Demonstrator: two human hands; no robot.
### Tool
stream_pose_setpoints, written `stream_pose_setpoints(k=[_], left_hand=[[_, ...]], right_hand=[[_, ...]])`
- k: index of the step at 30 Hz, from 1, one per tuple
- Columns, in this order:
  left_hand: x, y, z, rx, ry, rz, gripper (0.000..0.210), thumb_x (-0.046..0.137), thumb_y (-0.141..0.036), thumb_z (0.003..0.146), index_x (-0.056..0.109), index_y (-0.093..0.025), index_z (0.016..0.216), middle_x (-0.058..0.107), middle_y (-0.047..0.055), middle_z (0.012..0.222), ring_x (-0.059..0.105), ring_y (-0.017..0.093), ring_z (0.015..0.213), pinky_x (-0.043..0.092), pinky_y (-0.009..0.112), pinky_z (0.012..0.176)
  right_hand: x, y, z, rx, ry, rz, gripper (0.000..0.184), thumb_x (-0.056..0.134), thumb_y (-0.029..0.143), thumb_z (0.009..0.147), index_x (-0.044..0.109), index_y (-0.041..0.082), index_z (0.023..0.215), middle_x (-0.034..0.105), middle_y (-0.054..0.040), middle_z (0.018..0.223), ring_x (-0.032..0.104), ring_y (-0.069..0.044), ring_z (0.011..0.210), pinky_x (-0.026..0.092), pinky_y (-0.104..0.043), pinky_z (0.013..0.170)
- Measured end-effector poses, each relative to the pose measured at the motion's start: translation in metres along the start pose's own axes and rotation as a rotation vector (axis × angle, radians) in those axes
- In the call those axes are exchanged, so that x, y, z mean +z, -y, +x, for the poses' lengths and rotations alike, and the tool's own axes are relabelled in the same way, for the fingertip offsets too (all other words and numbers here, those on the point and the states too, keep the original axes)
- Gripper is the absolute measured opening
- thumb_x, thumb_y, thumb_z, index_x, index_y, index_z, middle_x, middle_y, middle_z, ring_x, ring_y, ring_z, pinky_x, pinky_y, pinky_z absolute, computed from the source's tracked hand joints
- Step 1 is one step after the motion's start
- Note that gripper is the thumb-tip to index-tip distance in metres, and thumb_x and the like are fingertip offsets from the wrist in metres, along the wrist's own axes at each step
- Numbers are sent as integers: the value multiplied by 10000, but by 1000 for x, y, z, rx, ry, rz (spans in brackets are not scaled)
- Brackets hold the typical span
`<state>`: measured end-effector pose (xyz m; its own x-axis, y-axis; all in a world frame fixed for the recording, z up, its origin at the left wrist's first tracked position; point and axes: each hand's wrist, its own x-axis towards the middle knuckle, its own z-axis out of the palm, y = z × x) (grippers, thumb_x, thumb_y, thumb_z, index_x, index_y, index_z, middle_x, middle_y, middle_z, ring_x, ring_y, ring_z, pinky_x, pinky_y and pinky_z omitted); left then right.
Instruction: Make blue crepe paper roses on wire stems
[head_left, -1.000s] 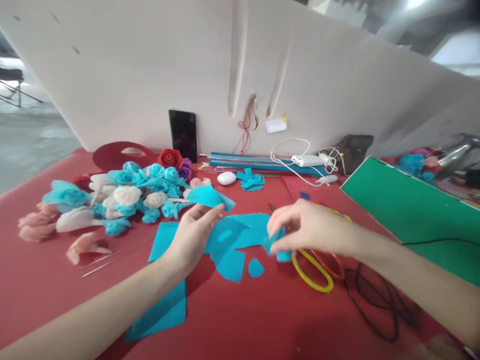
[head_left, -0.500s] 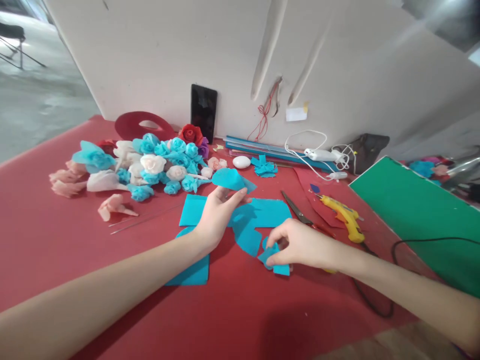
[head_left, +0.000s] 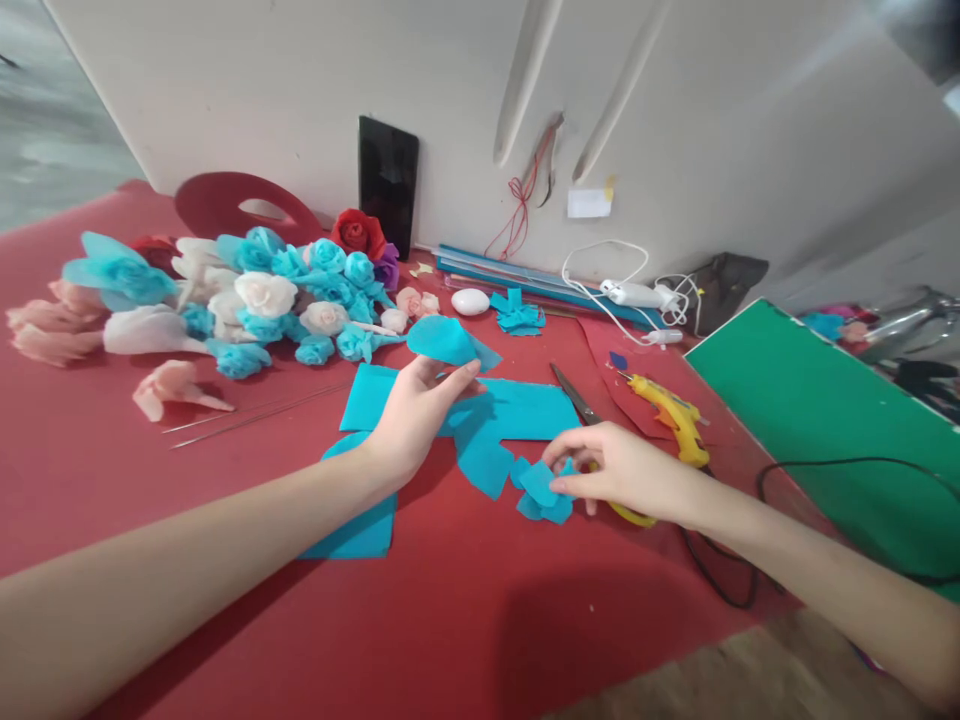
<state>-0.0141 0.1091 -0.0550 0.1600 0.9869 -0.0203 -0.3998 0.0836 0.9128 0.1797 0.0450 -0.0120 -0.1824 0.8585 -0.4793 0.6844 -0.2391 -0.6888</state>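
My left hand (head_left: 427,405) pinches a blue crepe paper piece (head_left: 442,342) with a rounded edge between thumb and fingers, above the table. Below it lies a folded blue paper strip (head_left: 525,408), and another blue sheet (head_left: 360,535) is partly under my left forearm. My right hand (head_left: 607,462) is low at the table, thumb and fingers closed on small blue paper scraps (head_left: 541,485). A larger blue cut piece (head_left: 484,460) rests just left of them. Scissors (head_left: 574,395) with yellow-and-red handles lie partly hidden behind my right hand.
Many paper flowers (head_left: 266,295) are heaped at the left, with thin wires (head_left: 255,412) before them. A phone (head_left: 388,185) leans on the wall. A yellow glue gun (head_left: 671,415), its black cord (head_left: 720,580) and a green board (head_left: 840,440) stand right. A white egg-shaped thing (head_left: 470,302) lies behind.
The view has shifted a little. My right hand has shifted slightly away from the scraps' near side, and the scraps now lie in a more gathered bunch. My left hand keeps its blue piece.
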Motion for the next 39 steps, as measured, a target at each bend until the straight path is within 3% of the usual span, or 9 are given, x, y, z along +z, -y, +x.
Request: stream_pose_setpoints(k=[7, 11, 17, 24, 29, 34, 36, 39], left_hand=[[0, 3, 2, 7, -1, 19, 196, 690, -320, 686, 572, -176, 747, 593, -38, 709, 601, 112, 685, 475, 246, 703], [-1, 4, 3, 24, 4, 19, 184, 684, -316, 693, 583, -175, 753, 595, -38, 716, 595, 106, 682, 477, 254, 718], [-3, 6, 2, 47, 9, 27, 181, 687, -314, 698, 597, -175, 768, 614, -21, 742, 609, 111, 676, 493, 249, 703], [1, -3, 3, 161, 29, 82, 132, 632, -307, 760, 592, -181, 762, 630, -10, 732, 643, 144, 748, 519, 286, 764], [9, -20, -10, 338, 120, 262, 53, 629, -223, 769, 658, -182, 785, 658, 24, 852, 611, 172, 863, 481, 279, 815], [7, -17, -25, 637, 414, 567, 199, 571, -112, 803, 629, -232, 951, 611, 5, 1005, 561, 139, 960, 440, 229, 865], [7, -12, -27, 636, 445, 614, 199, 556, -118, 816, 611, -237, 965, 604, 7, 1017, 558, 141, 967, 444, 236, 861], [7, -7, -24, 563, 364, 626, 168, 558, -127, 813, 603, -239, 929, 614, 3, 975, 565, 152, 936, 451, 263, 849]], right_hand=[[2, -6, 4, 30, -6, 14, 231, 690, 270, 655, 581, 138, 809, 501, 58, 439, 449, -69, 341, 342, -163, 339], [0, -7, 3, 26, 12, 38, 264, 684, 308, 674, 597, 138, 856, 579, 25, 523, 501, -78, 364, 401, -182, 385], [-6, -7, 0, 29, 14, 116, 185, 619, 233, 708, 602, 123, 855, 655, -28, 645, 617, -120, 519, 517, -225, 537], [0, -9, 0, 6, -15, 165, 156, 612, 246, 719, 602, 112, 799, 647, -43, 590, 613, -131, 500, 528, -230, 499], [-2, -4, -6, -31, -35, 153, 141, 592, 249, 746, 602, 125, 812, 639, -31, 594, 616, -127, 526, 516, -213, 497], [1, 1, 0, -64, 36, 41, 120, 594, 225, 743, 624, 128, 806, 599, -1, 528, 570, -117, 461, 463, -210, 441], [4, 1, 5, -95, -6, -48, 116, 644, 199, 702, 633, 130, 795, 573, 16, 512, 542, -105, 458, 418, -199, 438], [5, -1, 8, -155, -105, -175, 201, 703, 190, 650, 633, 145, 833, 536, 45, 522, 509, -93, 481, 366, -197, 451]])
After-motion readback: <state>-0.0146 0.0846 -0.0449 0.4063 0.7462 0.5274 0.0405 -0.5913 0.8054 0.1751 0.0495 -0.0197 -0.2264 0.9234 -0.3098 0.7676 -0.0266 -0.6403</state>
